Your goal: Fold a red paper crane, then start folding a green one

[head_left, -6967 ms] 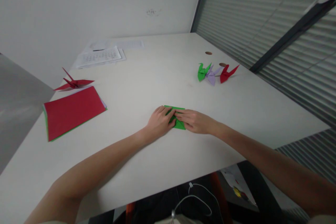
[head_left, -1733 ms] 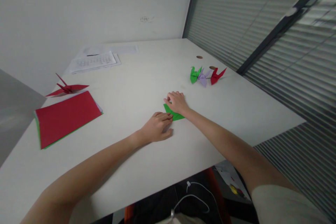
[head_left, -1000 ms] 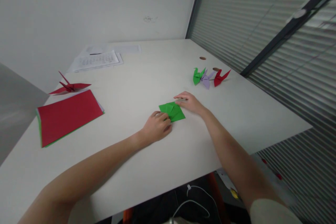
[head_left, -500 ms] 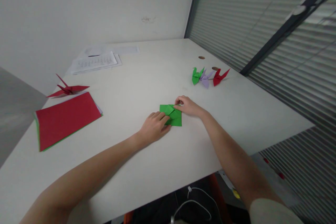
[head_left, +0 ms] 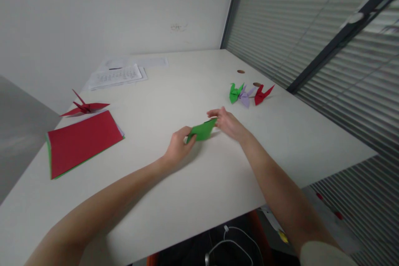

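Observation:
A folded green sheet of origami paper (head_left: 202, 130) is tilted up off the white table between my hands. My left hand (head_left: 180, 144) pinches its left end, with the thumb on the near face and the fingers behind. At the paper's upper right corner is my right hand (head_left: 228, 124), its fingers apart and reaching over the far side. It looks close to or touching that corner, but I cannot tell whether it grips it.
Green (head_left: 236, 93), lilac (head_left: 245, 97) and red (head_left: 263, 94) paper cranes stand at the back right. A larger red crane (head_left: 85, 108) sits behind a stack of red paper (head_left: 85, 143) at left. Printed sheets (head_left: 116, 77) lie farther back. Blinds (head_left: 343, 50) line the right side.
The green paper has been lifted from lying flat and tilted. My left hand has shifted from pressing on it to pinching its left end, and my right fingers have opened out.

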`<state>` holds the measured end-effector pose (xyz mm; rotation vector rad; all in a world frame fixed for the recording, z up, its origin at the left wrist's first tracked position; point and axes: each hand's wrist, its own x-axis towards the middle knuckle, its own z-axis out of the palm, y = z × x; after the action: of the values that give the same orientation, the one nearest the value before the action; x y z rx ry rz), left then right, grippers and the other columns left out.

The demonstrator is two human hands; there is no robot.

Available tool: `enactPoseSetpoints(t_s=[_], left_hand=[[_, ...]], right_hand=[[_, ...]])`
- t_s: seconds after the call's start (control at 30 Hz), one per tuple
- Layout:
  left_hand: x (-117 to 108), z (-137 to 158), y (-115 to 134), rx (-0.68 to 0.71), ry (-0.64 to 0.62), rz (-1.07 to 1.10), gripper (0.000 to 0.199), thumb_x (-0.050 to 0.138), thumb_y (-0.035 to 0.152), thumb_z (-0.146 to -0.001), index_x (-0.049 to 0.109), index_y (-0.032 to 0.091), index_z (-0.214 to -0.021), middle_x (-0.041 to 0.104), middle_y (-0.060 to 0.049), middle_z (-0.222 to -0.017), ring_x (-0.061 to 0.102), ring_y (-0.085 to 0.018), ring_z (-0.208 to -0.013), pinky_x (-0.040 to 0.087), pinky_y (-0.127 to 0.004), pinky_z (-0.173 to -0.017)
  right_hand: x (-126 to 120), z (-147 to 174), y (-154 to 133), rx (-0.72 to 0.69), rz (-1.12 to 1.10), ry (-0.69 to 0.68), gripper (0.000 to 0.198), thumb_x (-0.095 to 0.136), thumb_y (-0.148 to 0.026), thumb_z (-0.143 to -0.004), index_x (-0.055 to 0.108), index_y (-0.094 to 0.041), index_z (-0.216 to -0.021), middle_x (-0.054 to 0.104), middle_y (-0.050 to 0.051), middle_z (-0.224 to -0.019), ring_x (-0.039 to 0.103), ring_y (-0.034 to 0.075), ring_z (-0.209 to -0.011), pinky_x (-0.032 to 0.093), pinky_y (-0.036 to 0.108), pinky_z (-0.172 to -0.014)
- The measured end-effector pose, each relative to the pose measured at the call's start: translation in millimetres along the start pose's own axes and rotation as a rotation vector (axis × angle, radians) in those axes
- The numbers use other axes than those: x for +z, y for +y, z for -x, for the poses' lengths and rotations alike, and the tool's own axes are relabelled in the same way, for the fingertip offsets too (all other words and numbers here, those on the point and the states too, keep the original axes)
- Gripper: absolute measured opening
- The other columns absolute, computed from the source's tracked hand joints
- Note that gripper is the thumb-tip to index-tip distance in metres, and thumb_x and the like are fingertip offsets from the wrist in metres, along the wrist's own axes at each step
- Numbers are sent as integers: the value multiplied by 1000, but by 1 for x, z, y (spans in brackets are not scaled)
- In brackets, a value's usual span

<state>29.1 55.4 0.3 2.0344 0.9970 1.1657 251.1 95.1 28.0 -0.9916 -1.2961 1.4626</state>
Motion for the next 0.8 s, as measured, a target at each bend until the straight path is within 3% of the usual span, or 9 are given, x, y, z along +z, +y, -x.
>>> enactPoseSetpoints(t_s=[0.07,0.13,0.27,0.33,0.4,0.5,0.6,0.7,0.8], left_hand=[[0,-6,-1,-202,60,284,26,60,25,-82,62,14,-106,70,-9,-93,66,-19,-81,55,-32,-73],[0,-9,-4,-352,81,478,46,66,28,-77,55,14,-119,70,-10,-98,67,-19,-82,55,-32,-73],[0,-8,-12,-469,82,426,72,70,25,-73,39,19,-138,65,-13,-112,67,-20,-86,56,-35,-73],[-3,-6,-14,-343,144,195,78,71,20,-72,36,24,-141,54,-15,-131,63,-24,-104,55,-41,-83],[-6,-4,-13,-107,142,-87,67,70,19,-74,46,25,-136,47,-14,-139,54,-27,-120,48,-46,-96],[-9,-1,-7,179,-139,-387,26,68,30,-82,68,23,-107,62,-9,-119,55,-27,-114,44,-46,-99],[-8,2,-2,221,-272,-596,32,70,47,-81,72,21,-100,66,-10,-102,59,-28,-100,47,-45,-90],[-7,4,-3,243,-270,-713,31,63,46,-87,72,20,-102,66,-9,-98,61,-25,-91,47,-43,-84],[-9,3,-7,271,-240,-744,27,54,40,-94,73,20,-95,67,-8,-93,63,-22,-84,47,-40,-80]], right_hand=[[0,1,0,-55,7,-39,54,65,-65,-76,66,-22,-107,67,6,-99,63,18,-91,50,30,-77],[2,2,0,-21,39,-58,59,78,-52,-70,61,-24,-119,67,4,-96,63,18,-90,51,31,-79],[5,1,7,31,121,-24,63,81,-30,-64,57,-25,-122,67,1,-90,64,17,-84,53,31,-78],[6,-1,14,21,197,-21,57,79,-26,-65,59,-22,-117,67,2,-91,64,17,-83,53,30,-76],[8,-3,21,19,270,-24,53,76,-24,-65,60,-21,-115,67,2,-90,64,16,-79,53,29,-71],[12,-5,31,9,387,-25,48,73,-23,-67,61,-19,-114,66,2,-84,63,17,-75,52,28,-66],[13,-4,35,-41,559,-3,43,70,-23,-72,63,-19,-113,66,2,-85,62,16,-74,52,29,-69],[9,-3,28,-142,772,24,39,74,-25,-72,68,-20,-110,63,6,-99,62,19,-85,52,37,-84],[1,2,15,-257,917,-19,37,81,-32,-68,73,-24,-103,55,10,-119,56,25,-109,41,46,-105]])
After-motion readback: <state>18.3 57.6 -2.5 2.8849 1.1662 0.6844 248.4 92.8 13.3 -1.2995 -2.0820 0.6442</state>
